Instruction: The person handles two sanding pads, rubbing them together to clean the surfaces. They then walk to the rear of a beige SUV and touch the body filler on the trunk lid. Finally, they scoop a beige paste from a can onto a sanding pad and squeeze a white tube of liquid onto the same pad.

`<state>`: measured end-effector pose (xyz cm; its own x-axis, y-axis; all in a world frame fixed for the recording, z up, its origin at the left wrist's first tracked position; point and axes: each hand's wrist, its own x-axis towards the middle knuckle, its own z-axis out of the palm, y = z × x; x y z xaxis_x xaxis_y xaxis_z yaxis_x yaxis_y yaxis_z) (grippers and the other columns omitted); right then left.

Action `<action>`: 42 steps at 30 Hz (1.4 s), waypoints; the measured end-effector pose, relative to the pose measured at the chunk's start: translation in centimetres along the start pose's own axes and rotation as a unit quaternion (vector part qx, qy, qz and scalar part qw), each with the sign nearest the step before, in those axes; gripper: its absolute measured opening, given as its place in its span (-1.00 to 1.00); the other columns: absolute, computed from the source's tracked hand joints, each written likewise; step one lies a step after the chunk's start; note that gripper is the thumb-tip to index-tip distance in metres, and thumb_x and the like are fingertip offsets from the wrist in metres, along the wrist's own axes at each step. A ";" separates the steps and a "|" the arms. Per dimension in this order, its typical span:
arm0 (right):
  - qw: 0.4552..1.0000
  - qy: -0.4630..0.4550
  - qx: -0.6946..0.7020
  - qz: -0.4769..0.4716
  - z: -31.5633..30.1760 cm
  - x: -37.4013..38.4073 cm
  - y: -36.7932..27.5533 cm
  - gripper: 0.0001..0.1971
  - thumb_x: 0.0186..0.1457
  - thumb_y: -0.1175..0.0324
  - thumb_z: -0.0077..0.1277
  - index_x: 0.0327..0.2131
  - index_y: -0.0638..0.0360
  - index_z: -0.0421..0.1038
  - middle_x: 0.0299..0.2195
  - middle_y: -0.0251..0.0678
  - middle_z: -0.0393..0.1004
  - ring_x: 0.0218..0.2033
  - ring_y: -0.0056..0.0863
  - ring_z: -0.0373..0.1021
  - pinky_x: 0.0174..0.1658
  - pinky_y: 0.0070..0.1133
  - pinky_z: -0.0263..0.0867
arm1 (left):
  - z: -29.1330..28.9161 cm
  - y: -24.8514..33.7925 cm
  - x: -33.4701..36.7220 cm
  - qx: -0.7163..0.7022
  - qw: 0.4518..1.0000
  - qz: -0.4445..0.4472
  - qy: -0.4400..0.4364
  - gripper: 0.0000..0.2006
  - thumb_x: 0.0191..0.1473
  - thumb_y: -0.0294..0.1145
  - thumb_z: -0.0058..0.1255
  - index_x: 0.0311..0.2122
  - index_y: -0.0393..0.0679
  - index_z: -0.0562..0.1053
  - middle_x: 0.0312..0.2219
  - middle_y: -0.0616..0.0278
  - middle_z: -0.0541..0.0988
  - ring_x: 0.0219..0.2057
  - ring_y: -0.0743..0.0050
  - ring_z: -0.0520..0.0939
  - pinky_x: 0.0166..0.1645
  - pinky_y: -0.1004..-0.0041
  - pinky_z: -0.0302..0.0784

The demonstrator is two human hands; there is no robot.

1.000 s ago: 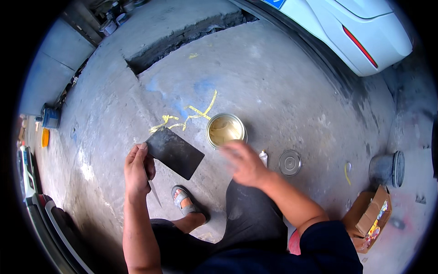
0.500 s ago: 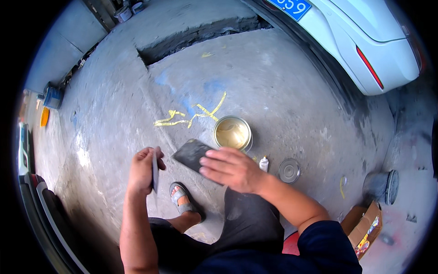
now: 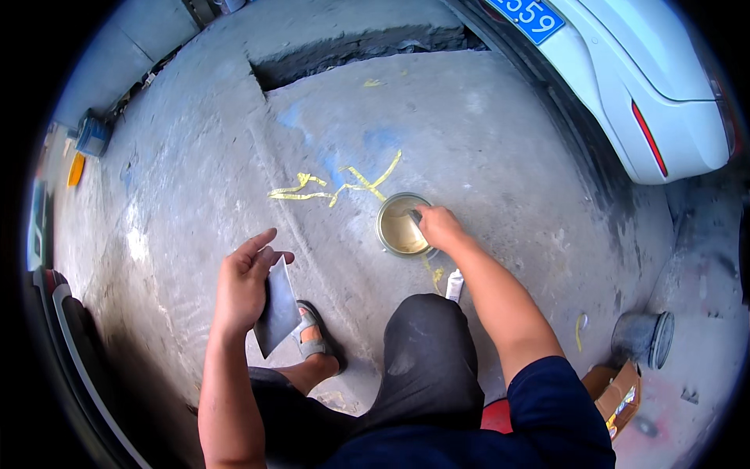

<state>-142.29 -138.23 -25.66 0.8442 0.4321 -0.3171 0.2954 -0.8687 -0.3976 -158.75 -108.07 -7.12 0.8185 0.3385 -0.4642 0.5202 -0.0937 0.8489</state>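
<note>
My left hand [image 3: 246, 285] grips a thin, flat grey spreader plate [image 3: 277, 309] by its upper part; the plate hangs tilted above my sandalled foot. Its thumb and index finger stick out past the plate. At the rim of an open round tin [image 3: 383, 238] is my right hand [image 3: 440, 227], fingers closed on a flat spreader [image 3: 415, 215] whose lower part reaches inside. Most of that spreader is hidden by the fingers and the tin. Smooth cream-coloured putty-like paste [image 3: 400, 233] coats the inside of the tin. A white tube [image 3: 455, 285] lies beside my right forearm.
Crumpled yellow tape strips [image 3: 332, 191] lie left of the tin. A white car [image 3: 625, 94] stands at the far right, near a raised concrete step [image 3: 359, 55]. At the right are a grey bucket [image 3: 642, 340] and a cardboard box [image 3: 621, 399].
My right hand has moved from between my knees forward to the tin, its spreader now dipping inside. The plate in my left hand has turned from edge-on to show its face.
</note>
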 end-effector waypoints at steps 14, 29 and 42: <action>0.984 -0.136 -0.102 0.053 4.7 4.3 0.2 -0.63 0.00 0.50 -0.13 -0.06 0.17 0.42 -0.15 0.03 0.46 -0.09 -0.07 0.40 -0.04 -0.30 0.34 | -2.0 -2.7 -0.1 0.129 0.989 0.042 0.058 -0.64 0.19 -0.33 -0.07 0.05 -0.30 0.36 -0.29 0.18 0.54 -0.19 0.52 0.52 -0.05 0.52 0.36; 0.993 -0.099 -0.013 0.055 4.6 3.5 0.8 -0.68 0.00 0.49 -0.15 -0.14 0.23 0.44 -0.15 0.06 0.45 -0.09 -0.03 0.38 -0.06 -0.30 0.33 | 6.9 -11.9 6.1 0.511 0.843 0.061 -0.157 -0.29 -0.04 -0.58 -0.18 0.27 0.13 0.06 -0.06 -0.09 0.40 -0.23 -0.09 0.58 -0.14 0.15 0.52; 0.993 -0.108 0.017 0.050 5.5 2.7 0.1 -0.69 -0.06 0.50 -0.05 -0.17 0.22 0.47 -0.23 -0.01 0.50 -0.15 -0.09 0.43 -0.07 -0.34 0.37 | 17.8 -17.6 8.0 0.564 0.785 0.072 -0.247 -0.17 0.07 -0.55 -0.28 0.31 0.47 -0.31 -0.14 -0.11 0.38 -0.26 -0.12 0.59 -0.16 0.12 0.54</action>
<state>-142.48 -135.86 -31.33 0.7523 0.3895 -0.5314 0.1964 -0.9024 -0.3835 -157.01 -120.41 -30.23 0.7382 -0.1309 -0.6618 0.0698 -0.9609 0.2679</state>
